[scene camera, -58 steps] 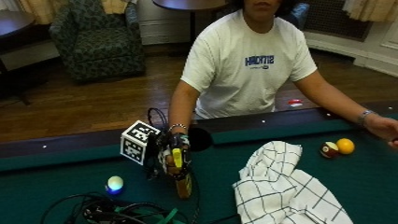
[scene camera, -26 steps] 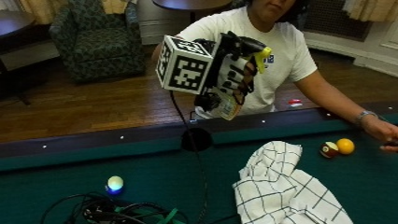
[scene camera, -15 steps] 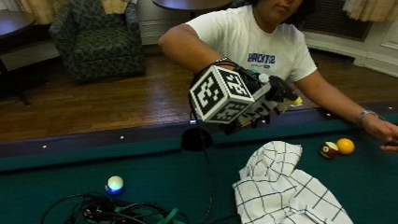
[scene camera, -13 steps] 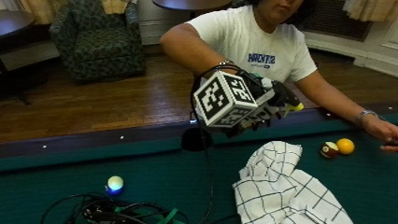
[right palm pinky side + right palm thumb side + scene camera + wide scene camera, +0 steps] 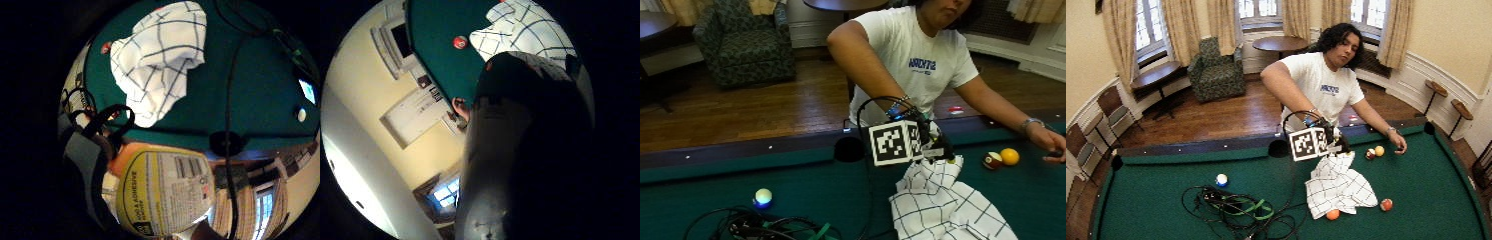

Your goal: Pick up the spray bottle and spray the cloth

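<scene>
Gloved right hand [image 5: 927,142] grips the spray bottle [image 5: 165,192], held above the far-rail end of the checked cloth [image 5: 943,205] on the pool table [image 5: 720,180]. Bare hand [image 5: 1047,146] rests near two balls [image 5: 1000,158].

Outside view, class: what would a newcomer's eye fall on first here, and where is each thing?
First, the gloved right hand holding a spray bottle above the near end of the white checked cloth, which lies crumpled on the green pool table. Next, two billiard balls beside the person's bare hand, and a tangle of cables at the table's near edge.
</scene>
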